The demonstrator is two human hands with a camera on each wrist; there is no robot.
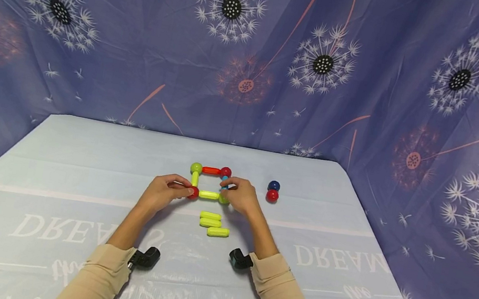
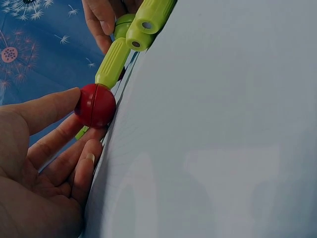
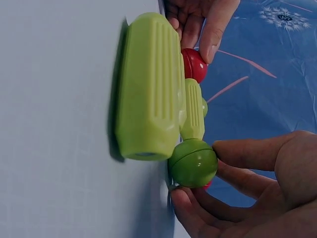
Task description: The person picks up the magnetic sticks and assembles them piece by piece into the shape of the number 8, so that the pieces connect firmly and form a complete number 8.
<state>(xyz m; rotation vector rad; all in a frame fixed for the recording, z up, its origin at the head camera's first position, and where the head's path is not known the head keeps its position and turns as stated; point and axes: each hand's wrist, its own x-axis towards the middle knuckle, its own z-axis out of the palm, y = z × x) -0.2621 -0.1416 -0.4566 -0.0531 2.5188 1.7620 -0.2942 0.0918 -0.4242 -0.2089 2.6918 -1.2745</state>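
Observation:
A square frame of balls and rods lies flat on the table. Thumb and fingers of my left hand [image 1: 163, 192] pinch its near-left red ball [image 2: 96, 105]. At the near-right corner my right hand [image 1: 241, 196] pinches a green ball [image 3: 193, 163], partly hidden by the fingers in the head view. A yellow-green rod [image 1: 209, 195] joins these two balls. Another yellow-green rod [image 1: 194, 179] forms the left side, up to a lime-green ball [image 1: 196, 167]. Along the far side a red rod [image 1: 211, 171] meets a dark red ball [image 1: 226, 172]; a blue rod on the right is partly covered by my right hand.
Several loose yellow-green rods [image 1: 218, 232] lie side by side on the table in front of the frame. To the right, a dark blue ball [image 1: 273, 185] and a red ball [image 1: 272, 196] sit together. A patterned cloth [image 1: 256, 56] hangs behind the table.

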